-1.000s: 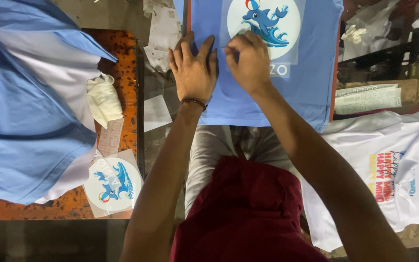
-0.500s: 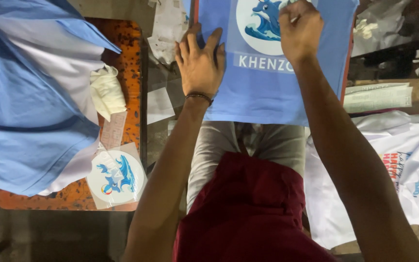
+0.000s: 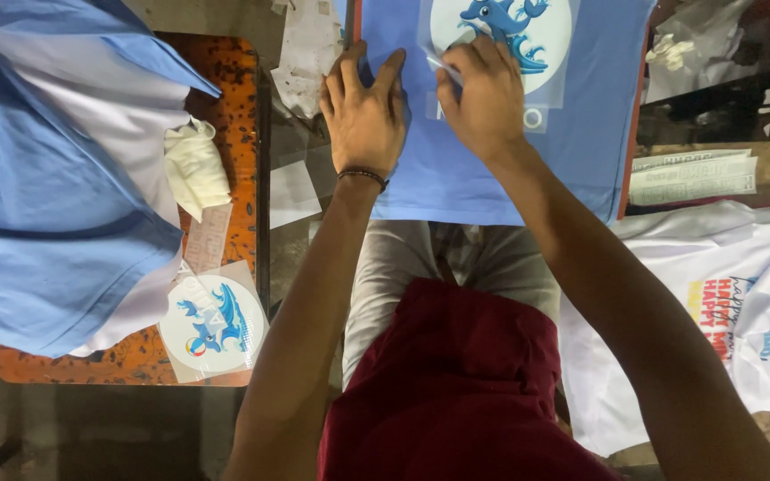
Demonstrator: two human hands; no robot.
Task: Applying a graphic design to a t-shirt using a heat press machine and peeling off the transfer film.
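both hands press the blue shirt near its lower hem.

Both hands crowd the blue shirt; open room lies below them

I see my left hand and right hand side by side over the blue shirt, whose lower edge stays bare. Toward the orange table, a wadded white cloth and a round dolphin transfer block its near edge.
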